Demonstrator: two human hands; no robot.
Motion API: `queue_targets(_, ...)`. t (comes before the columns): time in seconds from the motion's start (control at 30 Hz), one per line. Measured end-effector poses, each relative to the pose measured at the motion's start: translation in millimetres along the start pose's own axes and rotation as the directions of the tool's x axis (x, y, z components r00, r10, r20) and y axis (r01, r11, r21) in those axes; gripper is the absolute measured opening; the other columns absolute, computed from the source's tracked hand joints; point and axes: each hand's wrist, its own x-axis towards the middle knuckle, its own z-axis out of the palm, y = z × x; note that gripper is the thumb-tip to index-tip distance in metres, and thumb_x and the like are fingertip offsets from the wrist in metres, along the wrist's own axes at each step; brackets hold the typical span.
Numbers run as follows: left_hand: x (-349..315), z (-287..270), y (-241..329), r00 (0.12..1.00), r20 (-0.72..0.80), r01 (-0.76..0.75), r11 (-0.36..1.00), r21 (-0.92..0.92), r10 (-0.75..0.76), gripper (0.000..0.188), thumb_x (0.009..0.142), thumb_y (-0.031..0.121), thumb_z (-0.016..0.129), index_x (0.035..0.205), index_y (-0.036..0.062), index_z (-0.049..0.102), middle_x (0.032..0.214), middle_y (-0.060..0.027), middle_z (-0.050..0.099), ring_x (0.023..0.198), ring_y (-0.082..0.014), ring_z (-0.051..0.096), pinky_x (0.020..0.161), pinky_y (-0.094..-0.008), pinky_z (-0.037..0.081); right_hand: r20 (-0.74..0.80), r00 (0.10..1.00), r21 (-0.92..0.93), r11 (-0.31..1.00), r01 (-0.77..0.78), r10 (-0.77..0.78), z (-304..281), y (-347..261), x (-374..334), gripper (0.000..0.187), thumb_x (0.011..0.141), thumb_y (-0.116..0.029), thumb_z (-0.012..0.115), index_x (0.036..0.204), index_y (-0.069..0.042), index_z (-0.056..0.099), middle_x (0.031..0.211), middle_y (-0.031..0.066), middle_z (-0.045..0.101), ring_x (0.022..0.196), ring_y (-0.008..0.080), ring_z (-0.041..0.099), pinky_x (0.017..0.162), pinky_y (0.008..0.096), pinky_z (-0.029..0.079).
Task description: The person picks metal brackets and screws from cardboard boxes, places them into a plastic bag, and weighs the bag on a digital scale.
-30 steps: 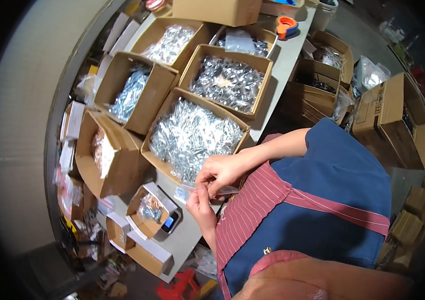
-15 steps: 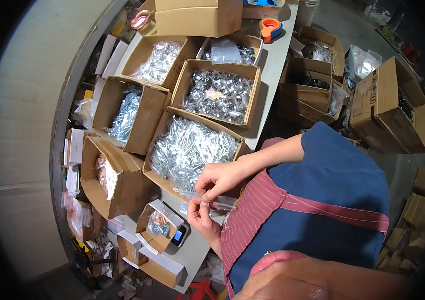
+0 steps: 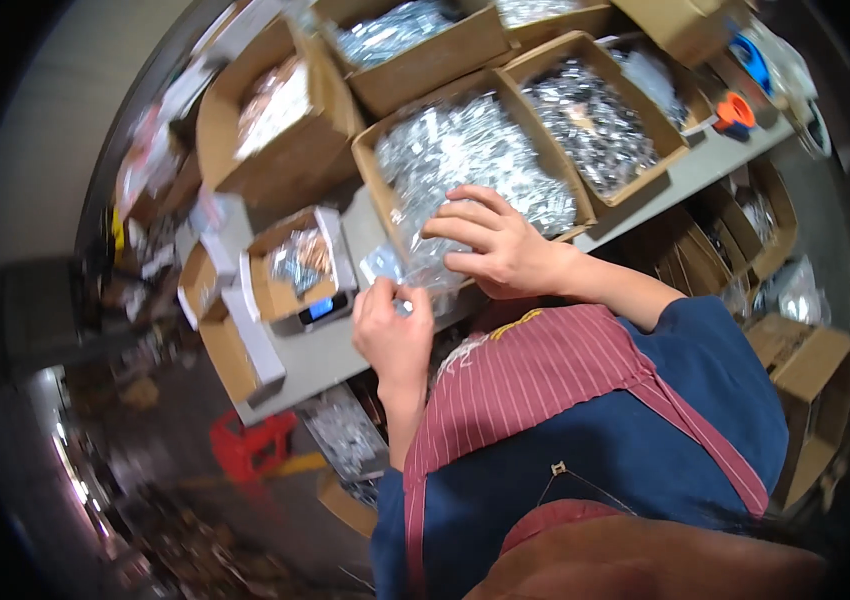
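Note:
My left hand is closed, its thumb and fingers pinching a clear plastic bag at the near edge of the table. What the bag contains is too blurred to make out. My right hand has its fingers spread and bent, just above the near edge of a cardboard box full of small clear packets of silvery metal parts. Nothing shows in that hand. Left of my left hand stands a small white-edged carton with bagged bluish and copper-coloured pieces. A dark device with a lit blue screen lies against it.
Beyond the packet box are cartons of dark bagged parts and of bluish packets. A carton with pinkish contents stands left. Orange tape dispenser sits far right. Below the table are a red stool and more cartons.
My hands, together at the plastic bag before, are now apart. The right one has opened and moved away over the packet box. The whole view has turned toward the left end of the table.

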Motion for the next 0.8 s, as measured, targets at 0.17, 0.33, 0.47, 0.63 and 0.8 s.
queue_targets(0.17,-16,-4,-9,0.997,-0.053,0.055,0.997,-0.055,-0.058,0.012,0.074,0.01,0.066,0.072,0.0058,0.055,0.072,-0.0113,0.062,0.074,-0.0316,0.062,0.067,-0.0439,0.049,0.259,0.966,0.133,0.99,-0.046,0.01,33,-20,24,0.035,0.06,-0.007,0.069,0.095,-0.005,0.069,0.128,0.0152,0.053,0.114,0.0292,0.054,0.098,0.0417,0.042)
queue_targets(0.33,-30,-12,-26,0.943,-0.093,0.307,0.945,-0.115,-0.318,0.029,0.076,0.008,0.069,0.098,0.0059,0.049,0.079,-0.0079,0.058,0.085,-0.0321,0.059,0.072,-0.0453,0.048,0.222,0.974,0.355,0.934,-0.043,-0.04,64,-48,47,0.043,0.069,-0.002,0.066,0.11,0.008,0.058,0.122,0.0207,0.052,0.104,0.0351,0.058,0.088,0.0398,0.049)
queue_targets(0.47,-52,-14,-52,0.898,-0.24,0.358,0.93,-0.085,-0.368,0.032,0.077,0.005,0.07,0.103,0.0047,0.051,0.077,-0.0072,0.058,0.08,-0.0301,0.059,0.069,-0.0427,0.049,0.275,0.959,0.52,0.85,-0.086,-0.071,78,-66,64,0.045,0.07,0.002,0.063,0.114,0.01,0.055,0.121,0.0221,0.05,0.1,0.0384,0.059,0.085,0.0421,0.051)
queue_targets(0.63,-86,-20,-90,0.826,-0.319,0.457,0.883,-0.105,-0.465,0.033,0.073,0.001,0.068,0.102,0.0035,0.053,0.081,-0.0079,0.057,0.085,-0.0306,0.055,0.076,-0.0446,0.046,0.414,0.9,0.369,0.929,-0.025,-0.14,109,-54,72,0.047,0.068,0.001,0.064,0.115,0.002,0.062,0.131,0.0199,0.046,0.096,0.0324,0.06,0.079,0.0394,0.052)
queue_targets(0.8,-103,-38,-129,0.781,-0.239,0.562,0.816,-0.134,-0.577,0.02,0.076,0.001,0.064,0.094,0.0058,0.058,0.087,-0.0119,0.062,0.079,-0.034,0.062,0.07,-0.0442,0.049,0.675,0.702,0.619,0.692,-0.371,-0.228,149,-35,100,0.031,0.072,-0.003,0.064,0.101,-0.004,0.073,0.11,0.0137,0.064,0.103,0.0291,0.063,0.089,0.0389,0.051)
